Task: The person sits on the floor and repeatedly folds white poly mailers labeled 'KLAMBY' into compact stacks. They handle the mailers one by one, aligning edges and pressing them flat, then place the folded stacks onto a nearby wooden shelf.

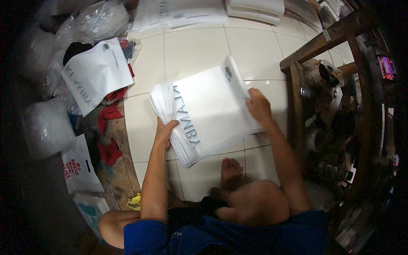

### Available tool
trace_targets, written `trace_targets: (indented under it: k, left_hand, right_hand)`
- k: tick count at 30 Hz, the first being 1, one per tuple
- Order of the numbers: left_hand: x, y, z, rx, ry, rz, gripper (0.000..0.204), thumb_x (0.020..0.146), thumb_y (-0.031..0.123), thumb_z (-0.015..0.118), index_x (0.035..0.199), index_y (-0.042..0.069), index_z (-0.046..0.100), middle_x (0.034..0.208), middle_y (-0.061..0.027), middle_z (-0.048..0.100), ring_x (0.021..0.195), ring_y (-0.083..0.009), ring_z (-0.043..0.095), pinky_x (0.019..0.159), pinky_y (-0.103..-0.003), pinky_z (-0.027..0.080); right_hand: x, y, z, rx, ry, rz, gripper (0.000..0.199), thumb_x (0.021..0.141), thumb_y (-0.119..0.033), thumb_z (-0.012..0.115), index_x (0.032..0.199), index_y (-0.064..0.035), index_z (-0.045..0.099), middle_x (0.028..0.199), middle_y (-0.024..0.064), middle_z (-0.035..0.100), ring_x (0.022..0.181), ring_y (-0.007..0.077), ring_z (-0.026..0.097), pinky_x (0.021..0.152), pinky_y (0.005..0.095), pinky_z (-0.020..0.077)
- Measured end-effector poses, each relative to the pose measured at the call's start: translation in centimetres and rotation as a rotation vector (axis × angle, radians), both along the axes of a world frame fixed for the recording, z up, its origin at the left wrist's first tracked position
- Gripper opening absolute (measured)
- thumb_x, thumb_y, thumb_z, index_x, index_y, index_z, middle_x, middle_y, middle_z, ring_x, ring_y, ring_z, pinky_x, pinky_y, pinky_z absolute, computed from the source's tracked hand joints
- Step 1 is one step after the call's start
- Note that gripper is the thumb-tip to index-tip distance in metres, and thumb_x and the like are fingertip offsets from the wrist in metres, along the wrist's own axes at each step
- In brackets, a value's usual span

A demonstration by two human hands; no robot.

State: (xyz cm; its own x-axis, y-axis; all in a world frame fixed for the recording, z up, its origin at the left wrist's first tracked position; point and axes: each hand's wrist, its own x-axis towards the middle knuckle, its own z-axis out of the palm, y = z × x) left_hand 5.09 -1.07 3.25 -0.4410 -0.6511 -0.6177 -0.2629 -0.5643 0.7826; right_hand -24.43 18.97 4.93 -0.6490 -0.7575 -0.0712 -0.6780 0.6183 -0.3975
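Observation:
A thick stack of white printed plastic bags (208,110) is held up in front of me, over the tiled floor. My left hand (165,129) is closed round its left side, where the layers bunch into folds; the thumb lies on top and the other fingers are hidden beneath. At the stack's right edge, my right hand (258,104) grips the border of the bags with fingers bent. The upper right corner of the top bag is lifted and blurred. How many layers the right hand pinches I cannot tell.
More white bags (197,15) lie flat at the far edge of the tiles. To the left are a single white bag (100,72), red cloth scraps (109,152) and clear plastic bundles (51,127). A wooden frame (293,102) stands close on the right. My bare foot (231,170) rests below the stack.

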Motion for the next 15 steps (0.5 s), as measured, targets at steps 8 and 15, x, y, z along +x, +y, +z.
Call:
trace_targets:
  k: [8,15]
  left_hand:
    - [0.6,0.8,-1.4,0.107,0.136,0.084,0.078,0.071,0.005,0.066,0.139,0.002,0.029,0.119,-0.0191,0.051,0.104,-0.0331,0.059,0.084,-0.047,0.056]
    - [1.6,0.5,-3.7,0.178,0.195,0.055,0.078,0.073,0.003,0.064,0.141,0.003,0.024,0.125,-0.0204,0.049,0.111,-0.0338,0.056,0.088,-0.046,0.055]
  right_hand:
    - [5.8,-2.3,-1.9,-0.153,0.046,-0.012,0.046,0.079,-0.030,0.070,0.109,0.0015,0.055,0.106,0.0240,0.057,0.105,0.0393,0.056,0.090,0.0474,0.0468]
    - [1.3,-3.7,-3.9,0.138,-0.633,-0.053,0.047,0.078,-0.024,0.068,0.112,0.0046,0.055,0.106,0.0236,0.059,0.102,0.0378,0.058,0.091,0.0441,0.0469]
